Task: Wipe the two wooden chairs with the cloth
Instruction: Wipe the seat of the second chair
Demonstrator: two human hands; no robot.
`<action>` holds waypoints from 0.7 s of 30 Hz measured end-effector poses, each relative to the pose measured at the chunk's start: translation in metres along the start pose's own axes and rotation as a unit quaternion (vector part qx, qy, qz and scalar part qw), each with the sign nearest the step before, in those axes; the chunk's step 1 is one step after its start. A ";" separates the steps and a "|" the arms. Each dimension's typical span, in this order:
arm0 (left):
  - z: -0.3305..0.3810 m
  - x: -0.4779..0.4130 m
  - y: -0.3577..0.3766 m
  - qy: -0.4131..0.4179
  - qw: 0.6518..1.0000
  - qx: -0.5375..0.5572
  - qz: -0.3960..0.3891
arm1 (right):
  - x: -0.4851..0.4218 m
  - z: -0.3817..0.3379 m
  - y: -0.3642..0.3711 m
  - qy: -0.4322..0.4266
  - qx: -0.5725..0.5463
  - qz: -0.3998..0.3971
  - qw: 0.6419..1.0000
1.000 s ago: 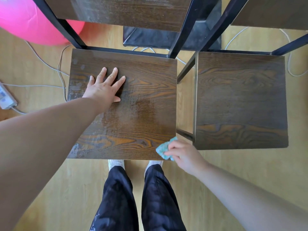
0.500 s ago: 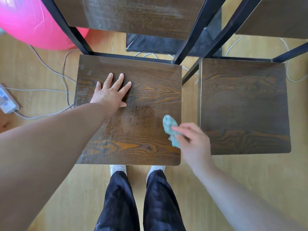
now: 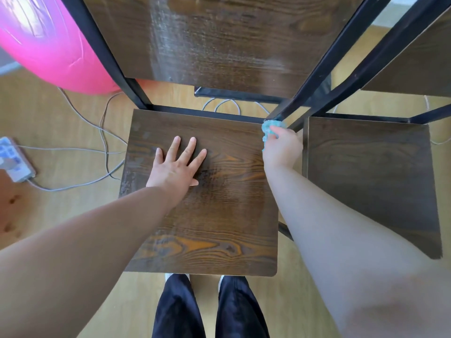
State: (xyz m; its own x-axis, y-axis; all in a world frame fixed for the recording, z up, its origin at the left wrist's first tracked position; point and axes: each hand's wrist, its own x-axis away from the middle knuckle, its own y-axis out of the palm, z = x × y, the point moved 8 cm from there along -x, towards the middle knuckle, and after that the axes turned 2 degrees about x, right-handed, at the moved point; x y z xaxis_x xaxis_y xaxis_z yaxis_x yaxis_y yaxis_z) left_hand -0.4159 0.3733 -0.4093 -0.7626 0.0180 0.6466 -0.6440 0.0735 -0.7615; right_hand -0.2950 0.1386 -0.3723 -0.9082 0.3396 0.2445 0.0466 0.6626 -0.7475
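A wooden floor (image 3: pixel 36 113) seen from above, with two dark wooden chairs on black metal frames side by side. The left chair (image 3: pixel 219 215) fills the middle of the view, and the right chair (image 3: pixel 371 179) stands just beside it. A pink ball (image 3: pixel 48 50) sits on the floor at the upper left, behind the left chair. The person's legs in dark trousers stand at the front edge of the left seat. The left hand (image 3: pixel 178 167) lies flat on the left seat, palm down and fingers spread, holding nothing, in the same spot as a moment ago. The right hand (image 3: pixel 283 150) has its fingers curled round a small teal cloth (image 3: pixel 268 129). Half a second ago hand and cloth were near the seat's front right edge. Now they are at its back right corner, the cloth pressed where the black frame post meets the seat. Grey cables (image 3: pixel 102 132) run across the floor to a power strip (image 3: pixel 14 159) at the left edge
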 end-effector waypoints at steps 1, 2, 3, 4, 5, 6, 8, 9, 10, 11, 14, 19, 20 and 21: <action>0.000 0.000 0.000 0.002 1.000 0.000 0.000 | 0.001 -0.001 0.001 0.003 0.003 0.004 1.000; 0.001 0.001 0.000 0.004 1.000 0.000 0.000 | 0.001 -0.001 0.003 0.011 0.001 0.007 1.000; 0.001 0.001 -0.001 0.005 1.000 0.001 -0.001 | 0.002 -0.002 0.005 0.018 -0.002 0.008 1.000; 0.001 0.000 0.000 0.005 1.000 0.002 -0.001 | 0.001 -0.003 0.006 0.022 -0.007 0.007 1.000; 0.001 0.000 0.000 0.006 1.000 0.004 -0.002 | 0.001 -0.004 0.006 0.025 -0.016 0.007 1.000; 0.001 -0.001 0.000 0.006 1.000 0.006 -0.001 | 0.000 -0.005 0.007 0.030 -0.026 0.007 0.999; 0.001 -0.001 0.000 0.007 1.000 0.006 0.000 | -0.001 -0.005 0.008 0.048 -0.044 0.010 0.998; 0.001 -0.001 0.000 0.008 1.000 0.007 0.001 | -0.001 -0.006 0.010 0.060 -0.056 0.013 0.997; 0.001 -0.001 0.000 0.008 1.000 0.006 0.001 | -0.001 -0.006 0.013 0.068 -0.066 0.014 0.995; 0.001 0.000 0.000 0.009 1.000 0.005 0.003 | 0.000 -0.008 0.016 0.071 -0.066 0.016 0.995; 0.001 0.000 -0.001 0.008 1.000 -0.002 0.005 | -0.002 -0.020 0.025 0.019 0.005 0.007 1.000; 0.001 0.000 -0.001 0.006 1.000 -0.012 0.008 | 0.011 -0.051 0.059 -0.215 0.145 -0.129 0.957; 0.000 -0.001 0.000 0.006 1.000 -0.013 0.011 | 0.018 -0.052 0.063 -0.248 0.153 -0.154 0.944; 0.000 -0.002 0.000 0.006 1.000 -0.014 0.015 | 0.026 -0.050 0.063 -0.279 0.157 -0.177 0.931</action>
State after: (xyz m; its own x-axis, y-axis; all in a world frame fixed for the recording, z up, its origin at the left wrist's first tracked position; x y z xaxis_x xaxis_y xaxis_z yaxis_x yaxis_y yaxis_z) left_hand -0.4145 0.3734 -0.4104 -0.7803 0.0320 0.6246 -0.6191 0.1015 -0.7787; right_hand -0.2952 0.2231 -0.3823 -0.9222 -0.3200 0.2171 -0.3414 0.4098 -0.8459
